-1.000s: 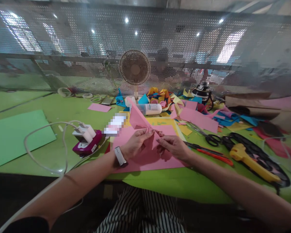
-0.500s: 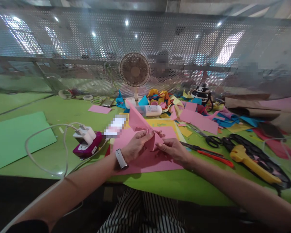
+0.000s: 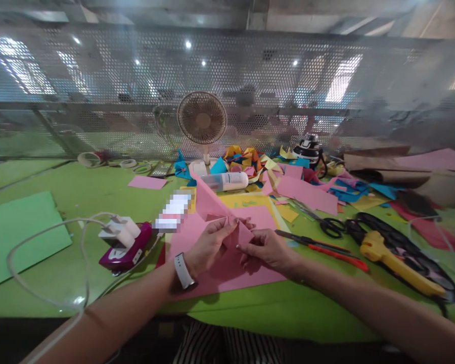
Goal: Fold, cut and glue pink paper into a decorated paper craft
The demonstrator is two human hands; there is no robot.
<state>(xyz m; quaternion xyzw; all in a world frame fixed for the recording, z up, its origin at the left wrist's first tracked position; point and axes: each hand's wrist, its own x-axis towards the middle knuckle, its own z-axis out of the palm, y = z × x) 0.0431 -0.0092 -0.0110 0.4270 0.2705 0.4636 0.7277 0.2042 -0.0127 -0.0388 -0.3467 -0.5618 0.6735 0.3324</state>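
Both hands pinch a partly folded pink paper sheet (image 3: 212, 207): the left hand (image 3: 208, 245) grips its raised fold, the right hand (image 3: 267, 248) its lower flap, above a flat pink sheet (image 3: 227, 268) on the green counter (image 3: 98, 187), in front of the small beige desk fan (image 3: 201, 119).

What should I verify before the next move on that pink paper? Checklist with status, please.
1. Two-handed grip: left hand and right hand both pinch the folded pink piece. Ok.
2. Backing: the pink sheet lies flat on the table under the hands. Ok.
3. Edge alignment at the pinch: fingers cover it. Cannot tell.
4. Sharp tools: the scissors and red-handled tool lie right of the right hand, apart from it. Ok.
5. Crease sharpness: too blurred. Cannot tell.
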